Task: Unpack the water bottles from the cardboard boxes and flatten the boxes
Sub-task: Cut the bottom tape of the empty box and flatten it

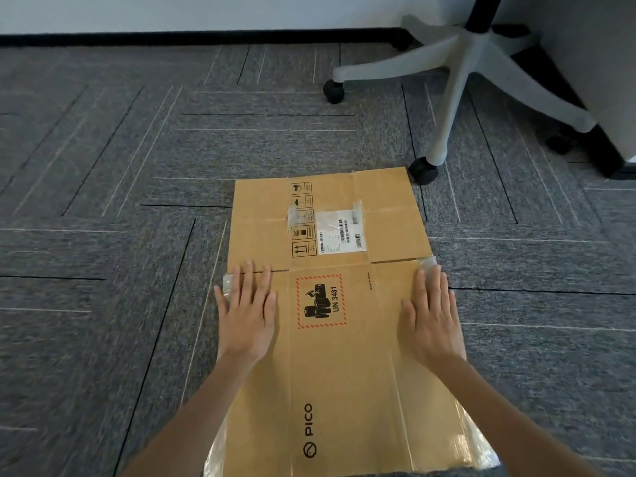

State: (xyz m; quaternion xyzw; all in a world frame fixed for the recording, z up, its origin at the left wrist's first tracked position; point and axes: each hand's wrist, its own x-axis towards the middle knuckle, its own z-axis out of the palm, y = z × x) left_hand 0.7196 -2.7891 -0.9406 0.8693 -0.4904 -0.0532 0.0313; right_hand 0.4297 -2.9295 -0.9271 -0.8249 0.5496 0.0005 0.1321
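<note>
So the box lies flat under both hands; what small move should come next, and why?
Probably slide both palms forward over the fold onto the far flaps. The left hand and right hand press flat only on the near panel of the cardboard box, while the far flaps by the shipping label lie unpressed.

- Box [344, 359] is down flat on the floor [103, 235]: brown cardboard, fully collapsed, long side running away from the camera.
- Near panel shows a red-hatched battery mark [321, 301] reading "UN 3481" and a PICO logo [309, 430].
- Far flaps carry a white barcode label [340, 234] and black handling symbols [303, 220].
- Clear tape [475, 438] hangs loose off the near corners.
</note>
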